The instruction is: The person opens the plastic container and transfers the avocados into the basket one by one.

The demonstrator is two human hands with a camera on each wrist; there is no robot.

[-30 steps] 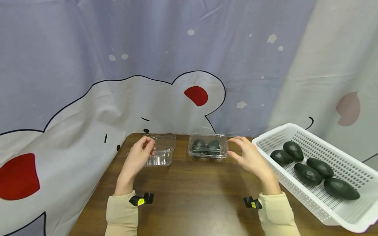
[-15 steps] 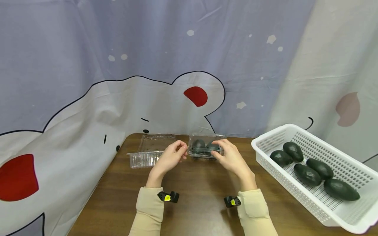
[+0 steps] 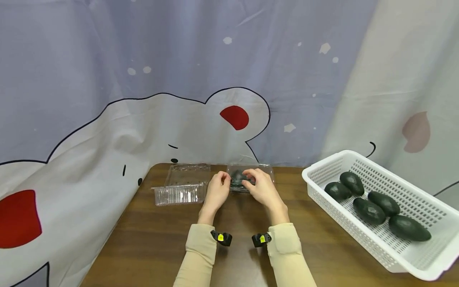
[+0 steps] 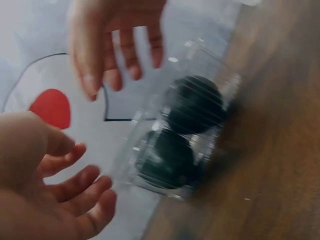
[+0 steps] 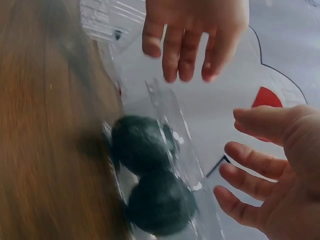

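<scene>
Clear plastic catches the light at the far middle of the brown wooden table (image 3: 229, 255): a shut, see-through clamshell box (image 3: 251, 177) with two dark green avocados (image 4: 182, 135) lying side by side inside it. Both hands are over it. The left hand (image 3: 218, 190) is at its left end and the right hand (image 3: 261, 186) at its near front edge, reaching over the top. In the wrist views the fingers of both hands are spread and loosely bent, and gripping nothing; a sliver of air shows between the fingertips (image 5: 172, 55) and the lid, though from the head view I cannot tell whether a tip brushes the plastic. The box's long side runs left to right across the table, so it sits between the two palms and just beyond them, away from the person. Neither hand is clearly the nearer.

Just to the left of it lies a second clear clamshell box (image 3: 183, 185), open and with nothing in it, its lid laid back flat. Well off to the right, a white perforated plastic basket (image 3: 394, 255) holds five more dark avocados (image 3: 376, 205). Behind the table hangs a pale lilac cloth printed with a white cartoon figure and red patches (image 3: 234, 117).
</scene>
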